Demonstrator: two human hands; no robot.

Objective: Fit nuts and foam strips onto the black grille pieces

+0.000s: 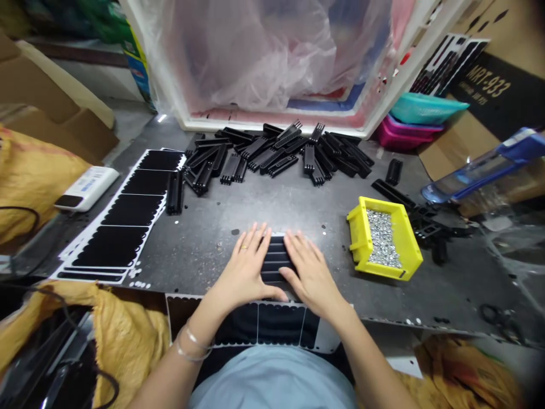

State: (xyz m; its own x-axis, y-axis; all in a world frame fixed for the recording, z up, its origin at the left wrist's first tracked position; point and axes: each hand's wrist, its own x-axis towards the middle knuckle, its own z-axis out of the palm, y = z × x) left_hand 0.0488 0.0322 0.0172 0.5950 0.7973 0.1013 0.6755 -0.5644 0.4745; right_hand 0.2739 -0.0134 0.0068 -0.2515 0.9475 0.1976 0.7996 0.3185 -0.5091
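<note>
Several black plastic strips [276, 261] lie side by side in a row near the table's front edge. My left hand [251, 267] rests over their left ends, its fingers stretched forward and its thumb pointing inward. Over the right ends lies my right hand [310, 272], fingers also stretched out and the thumb across the strips. Parts of the strips are hidden beneath both hands. Beyond them, a loose heap of black plastic pieces [272, 150], some with pronged ends, spreads along the back of the table.
To the right stands a yellow bin [361, 238] of small silvery parts. Sheets of black stickers [128, 221] lie at left beside a white device [87, 187]. A plastic-lined white crate [272, 122] is behind the heap. Scissors [502, 321] lie at the right front.
</note>
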